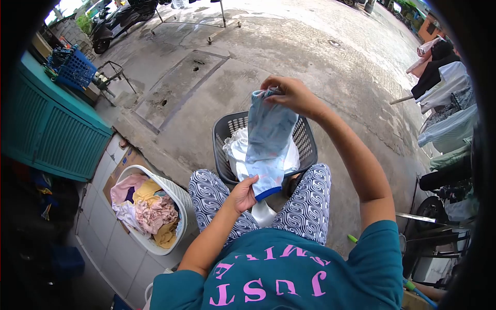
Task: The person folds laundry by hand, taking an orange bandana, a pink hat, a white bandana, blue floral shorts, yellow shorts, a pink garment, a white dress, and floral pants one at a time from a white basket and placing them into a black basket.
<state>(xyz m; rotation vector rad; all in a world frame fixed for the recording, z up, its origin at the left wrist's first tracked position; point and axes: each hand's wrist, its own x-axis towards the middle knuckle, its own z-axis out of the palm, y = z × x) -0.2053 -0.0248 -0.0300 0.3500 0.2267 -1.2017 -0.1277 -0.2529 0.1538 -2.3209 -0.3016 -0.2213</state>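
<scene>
A light blue garment [267, 139] with a dark blue band at its lower end is stretched between my two hands. My right hand [290, 95] grips its gathered top edge, fingers bent around the cloth. Lower down, my left hand [244, 195] holds the side near the blue band, thumb on top of the fabric. Behind the garment, a dark grey basket [308, 145] holds white clothes [237, 150], partly hidden by the garment.
At the left, a white basket [187, 206] full of pink, yellow and white clothes stands on tiles beside teal shutters [62, 134]. A blue crate [75, 67] sits at the upper left. Clothes [444, 85] hang along the right side. A motorbike [121, 23] is parked farther off.
</scene>
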